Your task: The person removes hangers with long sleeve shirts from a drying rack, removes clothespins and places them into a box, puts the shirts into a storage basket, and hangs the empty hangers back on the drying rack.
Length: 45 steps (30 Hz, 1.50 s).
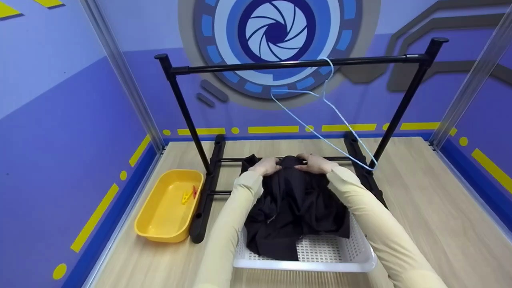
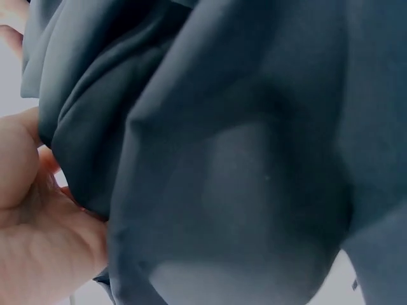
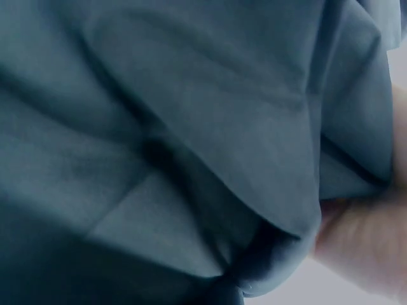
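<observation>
A crumpled black shirt (image 1: 296, 204) hangs from both hands over a white basket (image 1: 308, 265), its lower folds lying inside. My left hand (image 1: 267, 166) grips the cloth left of what looks like the collar. On the other side, my right hand (image 1: 316, 164) holds it with fingers curled over the top edge. In the left wrist view, dark folds of the shirt (image 2: 235, 165) hide part of the left hand (image 2: 48, 235). The right wrist view is mostly filled by the shirt (image 3: 191, 127), with a blurred bit of the right hand (image 3: 362, 241) at the right edge.
A black clothes rack (image 1: 256, 66) stands behind and around the basket. From its bar hangs a light blue wire hanger (image 1: 304, 116), right of centre. At left, a yellow tub (image 1: 164, 212) contains a yellow clothespin (image 1: 186, 197) and a red clothespin (image 1: 195, 192). Patterned walls enclose the table.
</observation>
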{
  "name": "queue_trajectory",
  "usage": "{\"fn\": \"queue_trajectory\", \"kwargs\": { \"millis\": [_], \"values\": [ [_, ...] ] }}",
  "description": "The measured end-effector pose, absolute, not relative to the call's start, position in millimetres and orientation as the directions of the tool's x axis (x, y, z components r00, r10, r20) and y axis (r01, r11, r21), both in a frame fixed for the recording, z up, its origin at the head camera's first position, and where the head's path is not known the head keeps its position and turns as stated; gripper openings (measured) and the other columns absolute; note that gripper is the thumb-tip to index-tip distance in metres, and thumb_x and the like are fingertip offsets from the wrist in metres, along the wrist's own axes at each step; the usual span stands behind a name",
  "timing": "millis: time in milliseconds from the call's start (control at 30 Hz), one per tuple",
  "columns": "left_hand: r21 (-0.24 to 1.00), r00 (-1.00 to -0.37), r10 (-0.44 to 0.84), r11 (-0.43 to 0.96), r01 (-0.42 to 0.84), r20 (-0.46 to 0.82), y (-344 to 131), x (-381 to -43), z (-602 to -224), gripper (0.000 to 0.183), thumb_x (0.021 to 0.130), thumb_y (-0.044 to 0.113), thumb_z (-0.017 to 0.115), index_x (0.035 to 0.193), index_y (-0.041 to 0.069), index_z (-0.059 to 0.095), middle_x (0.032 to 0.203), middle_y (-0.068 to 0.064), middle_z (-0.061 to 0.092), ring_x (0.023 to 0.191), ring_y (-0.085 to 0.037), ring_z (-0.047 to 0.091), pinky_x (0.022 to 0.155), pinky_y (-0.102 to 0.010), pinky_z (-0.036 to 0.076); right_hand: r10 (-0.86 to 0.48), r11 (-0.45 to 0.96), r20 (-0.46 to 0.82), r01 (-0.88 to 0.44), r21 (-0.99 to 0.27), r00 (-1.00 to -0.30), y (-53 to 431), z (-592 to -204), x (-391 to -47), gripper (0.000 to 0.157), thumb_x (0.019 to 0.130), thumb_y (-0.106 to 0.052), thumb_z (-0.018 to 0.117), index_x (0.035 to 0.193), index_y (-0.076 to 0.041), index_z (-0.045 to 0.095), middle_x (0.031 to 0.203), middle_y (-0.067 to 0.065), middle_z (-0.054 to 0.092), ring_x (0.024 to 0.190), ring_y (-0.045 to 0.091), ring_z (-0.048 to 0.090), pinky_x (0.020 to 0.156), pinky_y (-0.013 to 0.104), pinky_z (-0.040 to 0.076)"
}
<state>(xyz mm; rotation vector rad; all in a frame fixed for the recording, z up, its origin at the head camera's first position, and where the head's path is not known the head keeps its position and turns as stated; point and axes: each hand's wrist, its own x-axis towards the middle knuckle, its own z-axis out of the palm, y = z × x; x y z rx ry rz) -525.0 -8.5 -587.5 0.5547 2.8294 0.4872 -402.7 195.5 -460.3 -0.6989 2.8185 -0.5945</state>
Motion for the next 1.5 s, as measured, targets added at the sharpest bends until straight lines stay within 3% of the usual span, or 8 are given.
{"fn": "queue_trajectory", "kwargs": {
  "millis": [100, 167, 300, 400, 633, 967, 1167, 1500],
  "values": [
    [0.340, -0.899, 0.427, 0.863, 0.373, -0.098, -5.5, -569.1, -637.5, 0.030, 0.098, 0.030, 0.064, 0.124, 0.019, 0.072, 0.126, -0.002, 0.073, 0.115, -0.019, 0.067, 0.097, -0.036, 0.052, -0.514, 0.784, -0.012, -0.464, -0.413, -0.858, 197.6, -470.1, -408.8, 0.049, 0.101, -0.023, 0.060, 0.134, 0.011, 0.051, 0.132, 0.035, 0.060, 0.124, 0.054, 0.056, 0.108, 0.057, 0.045],
    [0.348, -0.898, 0.430, 0.859, 0.377, -0.089, -4.3, -565.1, -633.3, 0.028, 0.096, 0.025, 0.065, 0.122, 0.019, 0.074, 0.123, -0.001, 0.074, 0.107, -0.017, 0.066, 0.091, -0.034, 0.051, -0.513, 0.773, -0.004, -0.460, -0.436, -0.858, 198.0, -472.6, -411.3, 0.047, 0.099, -0.021, 0.063, 0.131, 0.012, 0.053, 0.131, 0.035, 0.061, 0.123, 0.053, 0.057, 0.107, 0.057, 0.045],
    [0.352, -0.899, 0.438, 0.840, 0.412, 0.006, -2.4, -527.7, -598.1, 0.032, 0.087, 0.007, 0.063, 0.116, 0.014, 0.076, 0.112, -0.005, 0.076, 0.093, -0.017, 0.065, 0.079, -0.032, 0.049, -0.525, 0.749, 0.057, -0.493, -0.442, -0.849, 208.2, -497.1, -433.7, 0.041, 0.097, -0.027, 0.069, 0.120, 0.006, 0.059, 0.119, 0.030, 0.068, 0.111, 0.048, 0.065, 0.098, 0.051, 0.052],
    [0.387, -0.905, 0.423, 0.842, 0.376, -0.039, -1.3, -486.5, -544.0, 0.032, 0.088, 0.000, 0.061, 0.114, 0.013, 0.076, 0.113, -0.004, 0.076, 0.100, -0.018, 0.068, 0.085, -0.032, 0.053, -0.539, 0.738, 0.145, -0.548, -0.394, -0.830, 220.5, -525.5, -458.9, 0.032, 0.093, -0.030, 0.074, 0.106, -0.003, 0.061, 0.103, 0.021, 0.072, 0.096, 0.040, 0.069, 0.085, 0.043, 0.055],
    [0.469, -0.925, 0.380, 0.821, 0.326, -0.024, 0.6, -409.7, -455.5, 0.027, 0.091, -0.008, 0.058, 0.109, 0.001, 0.076, 0.115, -0.015, 0.075, 0.110, -0.028, 0.069, 0.095, -0.038, 0.053, -0.467, 0.762, 0.184, -0.499, -0.414, -0.865, 208.6, -486.5, -424.3, 0.005, 0.090, 0.002, 0.061, 0.088, 0.003, 0.057, 0.087, 0.023, 0.066, 0.086, 0.043, 0.065, 0.079, 0.050, 0.054],
    [0.484, -0.918, 0.372, 0.784, 0.388, 0.134, -1.5, -390.8, -437.4, 0.025, 0.092, -0.008, 0.054, 0.108, -0.004, 0.072, 0.113, -0.019, 0.074, 0.109, -0.032, 0.070, 0.094, -0.041, 0.054, -0.338, 0.766, 0.338, -0.466, -0.444, -0.878, 194.0, -458.7, -398.7, 0.011, 0.097, 0.009, 0.049, 0.087, 0.006, 0.046, 0.085, 0.021, 0.051, 0.087, 0.042, 0.054, 0.082, 0.053, 0.046],
    [0.498, -0.915, 0.357, 0.769, 0.402, 0.187, -2.9, -384.6, -432.7, 0.025, 0.094, -0.006, 0.054, 0.111, -0.002, 0.072, 0.115, -0.020, 0.074, 0.109, -0.034, 0.071, 0.093, -0.044, 0.056, -0.327, 0.740, 0.527, -0.560, -0.373, -0.784, 182.5, -460.7, -399.0, 0.012, 0.097, 0.011, 0.052, 0.088, 0.006, 0.044, 0.081, 0.021, 0.047, 0.078, 0.042, 0.048, 0.077, 0.052, 0.042],
    [0.532, -0.871, 0.349, 0.692, 0.489, 0.346, -5.5, -375.9, -422.9, 0.023, 0.091, -0.011, 0.057, 0.105, -0.002, 0.073, 0.108, -0.019, 0.075, 0.103, -0.033, 0.072, 0.088, -0.041, 0.057, -0.367, 0.678, 0.630, -0.660, -0.322, -0.685, 161.6, -440.1, -381.7, 0.008, 0.099, 0.008, 0.052, 0.095, 0.006, 0.046, 0.087, 0.021, 0.047, 0.078, 0.039, 0.045, 0.076, 0.049, 0.039]
  ]
}}
